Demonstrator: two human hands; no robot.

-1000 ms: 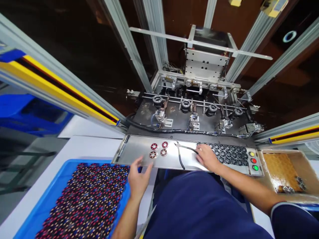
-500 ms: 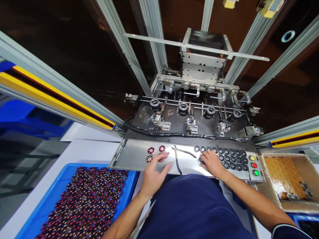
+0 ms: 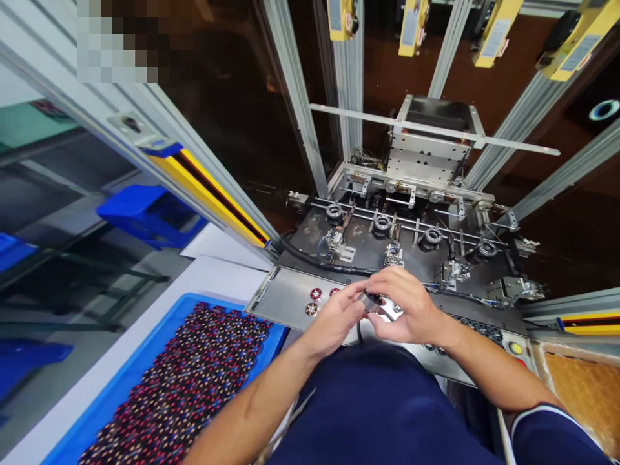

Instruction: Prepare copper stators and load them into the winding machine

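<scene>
My left hand and my right hand meet above the steel shelf in front of the machine. Both pinch a small dark round part held between their fingertips. Below the hands a black plier handle hangs past the shelf. Three red round parts lie on the shelf just left of my left hand. A pile of dark ring parts sits on the shelf to the right, partly hidden by my right forearm.
A blue tray full of red and blue round parts lies at lower left. The machine's fixtures stand behind the shelf. Yellow-striped light-curtain bars flank the opening. A yellow button and a cardboard box are at right.
Both hands rose from the shelf and came together; the left left the red parts, the right left the ring pile. They now hold a small part. The view tilted up and left.
</scene>
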